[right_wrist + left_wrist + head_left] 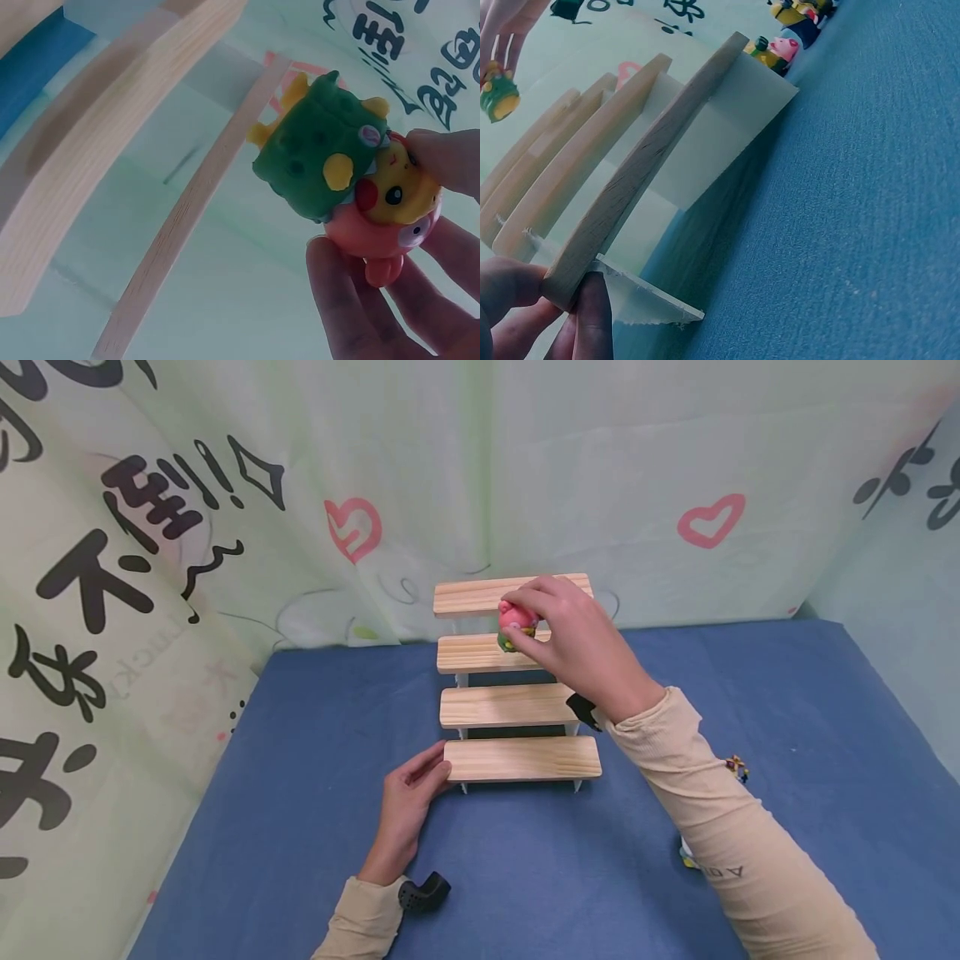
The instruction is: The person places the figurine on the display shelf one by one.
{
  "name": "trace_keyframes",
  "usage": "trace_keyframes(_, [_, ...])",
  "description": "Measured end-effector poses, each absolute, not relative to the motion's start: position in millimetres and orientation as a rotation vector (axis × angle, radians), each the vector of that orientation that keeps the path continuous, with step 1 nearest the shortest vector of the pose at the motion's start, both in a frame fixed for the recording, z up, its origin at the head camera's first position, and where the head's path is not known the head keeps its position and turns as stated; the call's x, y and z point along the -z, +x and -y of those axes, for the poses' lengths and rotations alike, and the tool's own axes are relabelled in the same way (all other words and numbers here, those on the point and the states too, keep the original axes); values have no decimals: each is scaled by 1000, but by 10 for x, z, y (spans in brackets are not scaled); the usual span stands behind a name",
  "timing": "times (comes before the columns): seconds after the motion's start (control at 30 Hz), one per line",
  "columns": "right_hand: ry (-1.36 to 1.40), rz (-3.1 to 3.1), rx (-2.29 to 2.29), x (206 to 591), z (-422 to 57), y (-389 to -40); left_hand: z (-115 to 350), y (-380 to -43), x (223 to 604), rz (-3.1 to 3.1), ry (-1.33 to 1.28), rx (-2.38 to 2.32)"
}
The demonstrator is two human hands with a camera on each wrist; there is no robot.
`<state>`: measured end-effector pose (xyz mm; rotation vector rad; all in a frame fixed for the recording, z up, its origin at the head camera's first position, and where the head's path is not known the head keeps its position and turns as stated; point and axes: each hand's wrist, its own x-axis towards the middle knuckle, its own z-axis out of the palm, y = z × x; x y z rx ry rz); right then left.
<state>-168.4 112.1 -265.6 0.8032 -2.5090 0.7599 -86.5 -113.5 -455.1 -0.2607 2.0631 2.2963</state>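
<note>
A stepped wooden display rack [522,760] with pale planks stands on the blue cloth. My left hand [408,802] pinches the left end of its lowest plank [656,150], thumb and fingers on either side of the wood. Up at the top two planks, my right hand [573,639] holds a small toy figurine [517,625] between thumb and fingers. In the right wrist view the figurine [322,150] has a green spotted body, a yellow face and a pink-red head part, and is tilted in the fingers. The hand hides part of the upper planks.
To the right of the rack, a small figurine [737,768] lies beside the right sleeve, and another toy [687,853] is partly hidden under the forearm. A pink-faced figurine [780,51] shows past the rack. A printed curtain [600,485] hangs behind.
</note>
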Motion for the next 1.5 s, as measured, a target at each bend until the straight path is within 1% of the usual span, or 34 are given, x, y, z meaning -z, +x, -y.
trace_keyframes(0.37, [828,2522,-837,2606,-1026,-1860,1127,-861,4551,-2074,-264,-2282])
trace_keyframes(0.83, [853,2572,-806,2504,-891,-2062,1128,-857,4558,-2083,-286,-2265])
trace_keyframes(1.23, [836,2569,-912,2539,-813,-2225,1137,-859,4569,-2090,-280,-2261])
trace_keyframes(1.5, [818,2577,-878,2542,-739,-2317,1142,-859,4577,-2087,-274,-2268])
